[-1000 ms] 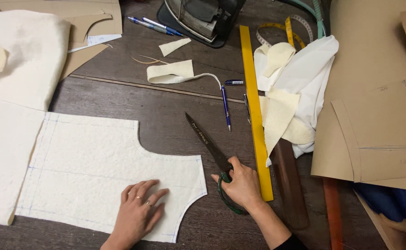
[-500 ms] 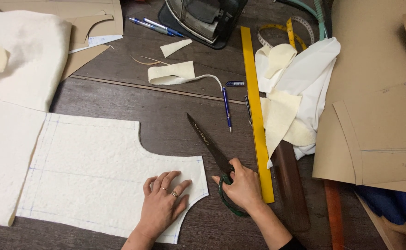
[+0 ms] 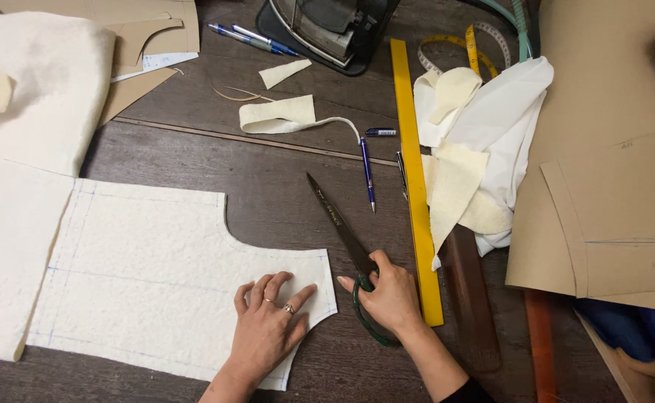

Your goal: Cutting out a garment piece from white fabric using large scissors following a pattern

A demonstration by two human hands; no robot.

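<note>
Left hand [image 3: 268, 328] at lower centre of frame, fingers spread flat, pressing lower right corner of cut white fabric piece [image 3: 156, 276]; grasps nothing. Right hand [image 3: 387, 295] just right of it, fingers curled through green handles of scissors [image 3: 346, 242], blades closed, lying on dark wooden table [image 3: 268, 157], tip pointing up-left. Yellow ruler [image 3: 416, 172] touching right hand's outer side, running toward top. Blue pen [image 3: 368, 173] mid-frame beside ruler. Cream fabric scraps [image 3: 458, 179] right of ruler. Brown paper patterns [image 3: 611, 164] at right edge. Iron [image 3: 327, 26] at top centre. No containers visible.
</note>
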